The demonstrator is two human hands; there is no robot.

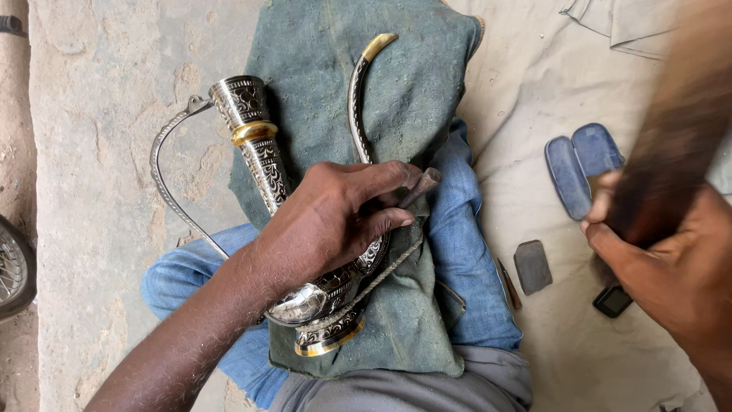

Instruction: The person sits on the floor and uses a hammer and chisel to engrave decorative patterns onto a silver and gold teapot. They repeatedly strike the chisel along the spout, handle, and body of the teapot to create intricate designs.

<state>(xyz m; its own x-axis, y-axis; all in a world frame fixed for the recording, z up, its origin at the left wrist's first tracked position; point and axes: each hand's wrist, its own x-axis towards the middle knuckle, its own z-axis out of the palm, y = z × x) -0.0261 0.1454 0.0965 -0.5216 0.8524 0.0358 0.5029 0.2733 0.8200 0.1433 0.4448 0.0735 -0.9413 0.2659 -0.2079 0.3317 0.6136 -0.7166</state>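
An engraved silver ewer (263, 164), with gold bands, a long curved spout (357, 99) and a thin handle (164, 175), lies across my lap on a grey-green cloth (412, 84). My left hand (335, 217) rests on the ewer's belly and pinches a small metal chisel (421, 185) against it. My right hand (671, 259) is raised at the right and grips a dark wooden mallet (679, 145), which is blurred.
On the beige sheet (534, 84) to the right lie an open blue spectacle case (581, 166), a flat grey stone (532, 266), a thin tool (509, 284) and a small black device (612, 301). Bare concrete floor (99, 114) at left, with a wheel (14, 267) at the edge.
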